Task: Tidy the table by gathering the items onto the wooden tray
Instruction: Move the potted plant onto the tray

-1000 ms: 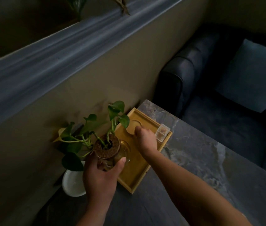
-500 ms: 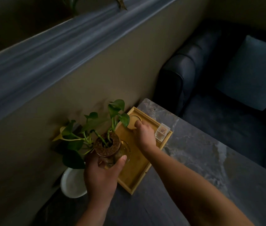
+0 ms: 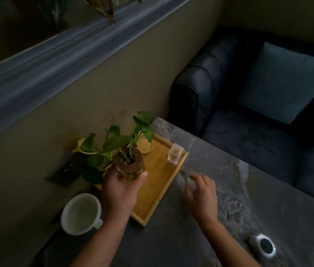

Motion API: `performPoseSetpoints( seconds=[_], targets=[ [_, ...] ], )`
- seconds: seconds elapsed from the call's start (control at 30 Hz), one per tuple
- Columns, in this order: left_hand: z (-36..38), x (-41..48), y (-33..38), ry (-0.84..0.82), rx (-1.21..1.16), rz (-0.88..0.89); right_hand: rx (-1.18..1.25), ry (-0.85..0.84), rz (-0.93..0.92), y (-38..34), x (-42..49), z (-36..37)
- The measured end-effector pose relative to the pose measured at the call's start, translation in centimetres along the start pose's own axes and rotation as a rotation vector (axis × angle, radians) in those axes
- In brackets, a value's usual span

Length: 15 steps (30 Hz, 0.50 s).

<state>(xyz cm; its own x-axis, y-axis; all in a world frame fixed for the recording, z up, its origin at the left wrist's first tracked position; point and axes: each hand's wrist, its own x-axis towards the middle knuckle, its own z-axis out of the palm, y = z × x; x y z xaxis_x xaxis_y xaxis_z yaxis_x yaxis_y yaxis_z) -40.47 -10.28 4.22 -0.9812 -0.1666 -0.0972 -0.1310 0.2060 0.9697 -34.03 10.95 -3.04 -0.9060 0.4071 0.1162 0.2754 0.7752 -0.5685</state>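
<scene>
Head view: your left hand (image 3: 120,191) wraps the plant jar (image 3: 129,166) over the wooden tray (image 3: 156,182), right hand (image 3: 202,191) blurred, fingers loosely spread, empty; white mug (image 3: 81,214) sits nearer your left fingers.

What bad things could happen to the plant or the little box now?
The left hand alone holds the plant jar by its side, so it might tip or slip while being set on the tray. The small clear box stands at the tray's edge, and the blurred, moving right hand nearby could knock it off.
</scene>
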Motion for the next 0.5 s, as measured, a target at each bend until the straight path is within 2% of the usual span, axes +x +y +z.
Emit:
performPoseSetpoints(
  seconds=[0.13,0.5],
  targets=[
    [2.1,2.3,0.2,0.012,0.017,-0.032,-0.272,-0.15,0.092,3.0,-1.0,0.7],
    [7.3,8.8,-0.5,0.077,0.198,-0.083,-0.337,-0.161,0.098,3.9,-1.7,2.3]
  ],
)
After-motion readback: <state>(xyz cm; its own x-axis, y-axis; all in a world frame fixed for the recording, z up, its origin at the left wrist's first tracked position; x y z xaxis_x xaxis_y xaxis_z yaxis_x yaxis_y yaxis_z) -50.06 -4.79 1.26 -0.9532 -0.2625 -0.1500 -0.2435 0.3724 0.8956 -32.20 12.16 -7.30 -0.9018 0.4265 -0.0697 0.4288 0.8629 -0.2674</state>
